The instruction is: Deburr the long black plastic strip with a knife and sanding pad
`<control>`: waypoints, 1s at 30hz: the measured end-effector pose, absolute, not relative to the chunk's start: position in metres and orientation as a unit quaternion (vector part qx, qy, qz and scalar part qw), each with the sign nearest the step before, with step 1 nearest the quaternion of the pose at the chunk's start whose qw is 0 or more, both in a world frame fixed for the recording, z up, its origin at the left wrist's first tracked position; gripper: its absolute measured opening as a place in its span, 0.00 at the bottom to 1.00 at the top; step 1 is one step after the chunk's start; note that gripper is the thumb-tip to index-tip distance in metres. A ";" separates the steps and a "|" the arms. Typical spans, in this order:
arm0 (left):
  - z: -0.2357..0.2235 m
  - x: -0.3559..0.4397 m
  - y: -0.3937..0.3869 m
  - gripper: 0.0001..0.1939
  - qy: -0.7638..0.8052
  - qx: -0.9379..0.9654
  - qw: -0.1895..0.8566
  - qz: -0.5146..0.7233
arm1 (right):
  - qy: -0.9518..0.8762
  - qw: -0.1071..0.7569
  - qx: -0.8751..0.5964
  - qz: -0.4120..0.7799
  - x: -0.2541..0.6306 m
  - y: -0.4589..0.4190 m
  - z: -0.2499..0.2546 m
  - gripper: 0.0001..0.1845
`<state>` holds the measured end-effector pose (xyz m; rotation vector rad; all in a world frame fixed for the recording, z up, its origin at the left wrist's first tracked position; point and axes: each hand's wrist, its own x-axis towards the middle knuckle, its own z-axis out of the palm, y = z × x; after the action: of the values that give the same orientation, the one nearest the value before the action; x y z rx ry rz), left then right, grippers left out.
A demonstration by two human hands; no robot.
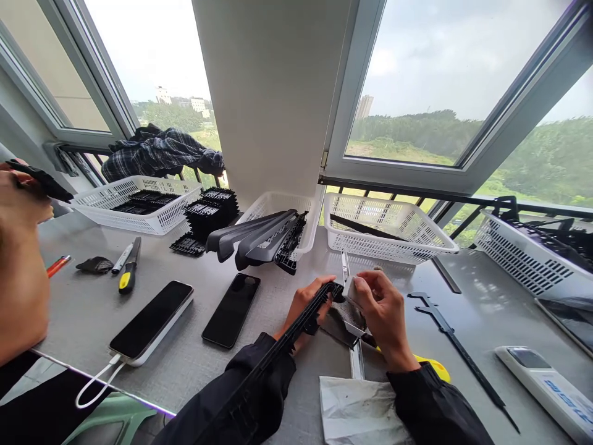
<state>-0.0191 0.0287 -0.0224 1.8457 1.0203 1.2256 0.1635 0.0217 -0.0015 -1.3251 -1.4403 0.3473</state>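
Observation:
A long black plastic trim strip [287, 340] runs slantwise over my left forearm, and my left hand [306, 301] is closed around it near its far end. In my right hand [383, 306] a small whitish block [351, 290] is pinched between thumb and fingers. The block is against or very close to the strip's end; contact cannot be made out. Below both hands lie a dark grey piece of sheet [340, 327] and a narrow metal strip [356, 363]. A yellow tool handle [435, 369] shows partly behind my right wrist. A stained white cloth or paper [354, 405] lies nearest me.
White baskets [391, 247] stand along the window side. Black trim pieces [259, 238] rest over one. A caliper [456, 346] and a white device [546, 383] lie right; two phones [231, 309] and a yellow-black cutter [130, 269] lie left. A co-worker's hand [21, 247] holds a black piece.

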 end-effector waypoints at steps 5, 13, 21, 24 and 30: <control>-0.013 -0.018 0.020 0.18 0.336 0.725 0.440 0.410 | -0.632 0.534 -0.553 0.098 0.172 0.025 -0.004 0.24; -0.015 -0.016 0.021 0.15 0.319 0.771 0.431 0.344 | -0.712 0.491 -0.500 0.044 0.178 0.025 0.003 0.27; -0.018 -0.015 0.019 0.10 0.285 0.769 0.469 0.327 | -0.749 0.468 -0.466 0.054 0.180 0.026 0.004 0.28; -0.019 -0.015 0.020 0.10 0.275 0.767 0.476 0.330 | -0.744 0.466 -0.475 0.060 0.175 0.025 0.002 0.28; -0.022 -0.014 0.021 0.09 0.272 0.757 0.489 0.338 | -0.729 0.472 -0.492 0.057 0.170 0.023 -0.002 0.30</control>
<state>-0.0139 0.0212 -0.0217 1.8392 0.6601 0.8205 0.1703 0.0234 -0.0018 -1.2045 -1.7858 0.1391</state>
